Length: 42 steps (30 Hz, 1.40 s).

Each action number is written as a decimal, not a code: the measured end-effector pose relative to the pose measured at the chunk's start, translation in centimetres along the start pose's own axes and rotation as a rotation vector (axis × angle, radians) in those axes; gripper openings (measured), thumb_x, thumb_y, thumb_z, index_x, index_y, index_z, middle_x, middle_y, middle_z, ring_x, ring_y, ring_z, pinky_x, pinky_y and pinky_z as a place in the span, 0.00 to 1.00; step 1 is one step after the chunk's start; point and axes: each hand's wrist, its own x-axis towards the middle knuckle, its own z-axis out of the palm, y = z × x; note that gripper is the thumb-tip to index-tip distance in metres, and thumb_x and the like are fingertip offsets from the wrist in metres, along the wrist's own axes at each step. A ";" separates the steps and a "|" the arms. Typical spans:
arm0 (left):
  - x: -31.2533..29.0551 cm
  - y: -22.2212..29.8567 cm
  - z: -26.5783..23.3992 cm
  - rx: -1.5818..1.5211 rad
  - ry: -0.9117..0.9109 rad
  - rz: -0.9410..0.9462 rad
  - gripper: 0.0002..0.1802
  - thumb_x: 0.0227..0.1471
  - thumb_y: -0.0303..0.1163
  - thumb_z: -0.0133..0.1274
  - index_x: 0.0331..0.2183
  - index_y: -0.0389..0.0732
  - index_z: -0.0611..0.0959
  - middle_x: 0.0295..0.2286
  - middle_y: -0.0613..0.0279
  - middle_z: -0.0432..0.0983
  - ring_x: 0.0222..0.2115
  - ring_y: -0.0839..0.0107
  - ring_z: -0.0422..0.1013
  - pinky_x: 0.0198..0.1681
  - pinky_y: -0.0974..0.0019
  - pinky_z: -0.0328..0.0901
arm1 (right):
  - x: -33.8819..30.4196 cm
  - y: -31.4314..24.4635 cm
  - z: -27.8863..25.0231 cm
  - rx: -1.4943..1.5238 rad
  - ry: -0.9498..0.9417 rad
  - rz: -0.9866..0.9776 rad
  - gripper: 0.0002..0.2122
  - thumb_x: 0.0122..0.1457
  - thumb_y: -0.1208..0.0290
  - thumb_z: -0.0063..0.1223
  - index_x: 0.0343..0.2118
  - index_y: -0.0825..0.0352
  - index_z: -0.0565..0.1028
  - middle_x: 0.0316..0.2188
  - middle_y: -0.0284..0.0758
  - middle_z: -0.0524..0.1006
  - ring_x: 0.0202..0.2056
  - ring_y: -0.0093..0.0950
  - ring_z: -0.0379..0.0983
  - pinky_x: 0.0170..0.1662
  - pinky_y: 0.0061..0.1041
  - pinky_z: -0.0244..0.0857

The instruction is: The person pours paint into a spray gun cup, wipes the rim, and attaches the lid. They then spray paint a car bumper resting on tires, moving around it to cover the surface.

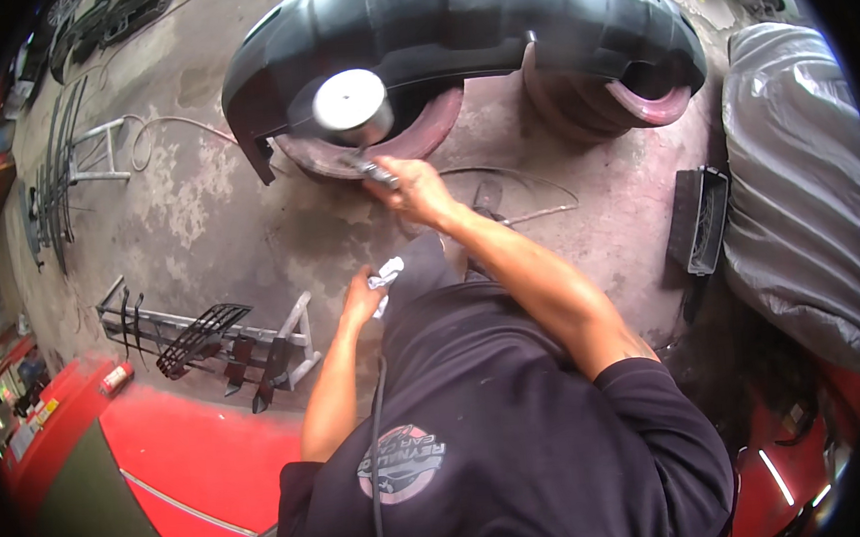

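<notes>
The person's right hand (413,191) reaches out toward twelve o'clock and closes around the handle of a spray gun (353,111), whose round metal cup sits at the eleven o'clock side of the hand with its pale lid facing the camera. The gun hangs just in front of a large black car bumper (494,18) that arches across the top of the view, resting on two reddish tyres (626,99), one at twelve o'clock and the other at one o'clock. The left hand (363,297) is held low and close to the body, near the centre of the frame, with its fingers curled around a crumpled white cloth (389,274); how tightly it grips is hard to judge at this size. A thin dark hose (375,469) runs down the front of the dark shirt toward six o'clock. At three o'clock a grey cover (800,197) drapes over a bulky shape, and a black grille piece (698,221) leans just beside it. At nine o'clock a grey metal rack (208,341) lies on the stained concrete floor (211,223) with black trim parts hung on it. A red painted surface (196,460) fills the area at seven o'clock.
</notes>
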 end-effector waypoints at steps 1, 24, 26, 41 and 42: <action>0.2 0.4 0.1 -0.005 0.010 0.014 0.22 0.48 0.28 0.61 0.48 0.38 0.81 0.40 0.43 0.83 0.40 0.53 0.81 0.44 0.55 0.72 | -0.8 0.7 -2.1 0.004 -0.035 0.109 0.18 0.59 0.67 0.64 0.51 0.65 0.78 0.41 0.48 0.83 0.42 0.48 0.81 0.47 0.42 0.75; 0.7 5.7 6.5 -0.228 0.122 -0.070 0.19 0.49 0.19 0.62 0.45 0.38 0.87 0.33 0.57 0.84 0.28 0.71 0.77 0.34 0.66 0.73 | -11.9 20.3 -42.7 -0.631 0.982 0.644 0.16 0.65 0.59 0.59 0.40 0.70 0.81 0.33 0.48 0.84 0.37 0.46 0.82 0.42 0.43 0.72; 0.8 4.3 6.4 -0.268 0.132 -0.025 0.18 0.49 0.19 0.61 0.45 0.37 0.86 0.33 0.57 0.84 0.30 0.72 0.78 0.34 0.66 0.73 | -11.0 19.8 -41.4 -0.492 0.952 0.638 0.16 0.64 0.58 0.60 0.40 0.70 0.81 0.33 0.48 0.84 0.37 0.46 0.82 0.42 0.44 0.72; -2.2 -9.3 -2.8 -0.376 0.145 -0.151 0.21 0.48 0.24 0.62 0.47 0.38 0.86 0.34 0.55 0.84 0.33 0.69 0.79 0.37 0.63 0.73 | 1.3 0.8 -3.1 -0.183 0.162 0.220 0.10 0.65 0.67 0.61 0.39 0.70 0.77 0.24 0.50 0.78 0.24 0.45 0.75 0.32 0.38 0.70; -2.7 -10.6 -3.1 -0.390 0.155 -0.168 0.22 0.48 0.25 0.62 0.48 0.37 0.86 0.35 0.53 0.85 0.34 0.67 0.80 0.39 0.62 0.74 | 1.9 0.4 -0.5 -0.181 0.104 0.196 0.10 0.65 0.67 0.60 0.41 0.69 0.77 0.25 0.50 0.78 0.25 0.46 0.76 0.33 0.39 0.70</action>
